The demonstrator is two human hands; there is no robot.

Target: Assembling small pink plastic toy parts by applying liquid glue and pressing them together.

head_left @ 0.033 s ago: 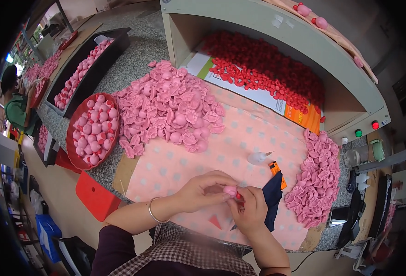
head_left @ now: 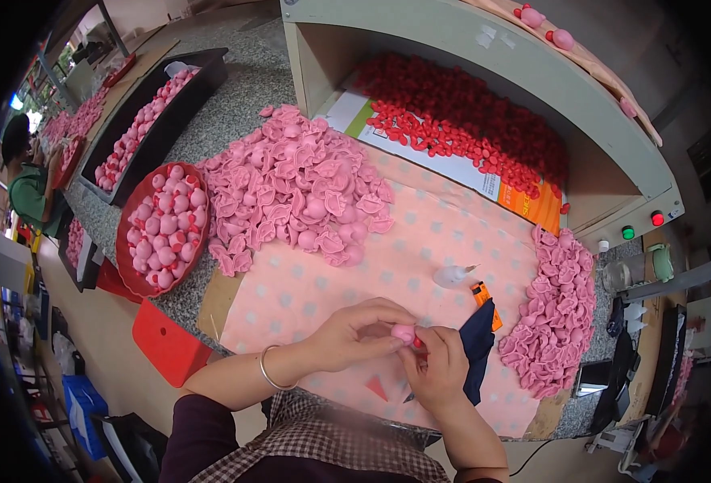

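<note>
Both hands meet at the near edge of the worktop (head_left: 234, 105), over the pink dotted cloth (head_left: 420, 241); left hand (head_left: 354, 332) has its fingers curled, pinching a small pink piece (head_left: 404, 332) at the fingertips; right hand (head_left: 438, 369) is closed around the same piece from the right, with a bit of red showing between the fingers, can't tell what; the piece sits between the two hands, just above the cloth; metal bangle (head_left: 268, 372) on the left wrist.

Just right of the hands: dark blue cloth (head_left: 478, 342) with an orange tool (head_left: 485, 299) at its far end; small clear bottle (head_left: 452, 276) lying just far of that; red triangle scrap (head_left: 377, 389) on the cloth near the left hand.

Far left of centre: big pile of pink pieces (head_left: 299, 185); smaller pink pile (head_left: 555, 314) at the right edge of the cloth; red round tray (head_left: 130, 278) of pink balls at left; black tray (head_left: 202, 72) with more beyond it; red pieces (head_left: 460, 121) heaped inside the open cabinet (head_left: 484, 48) at far; red flat box (head_left: 166, 344) hanging off the near left edge; another person (head_left: 29, 189) at far left.
</note>
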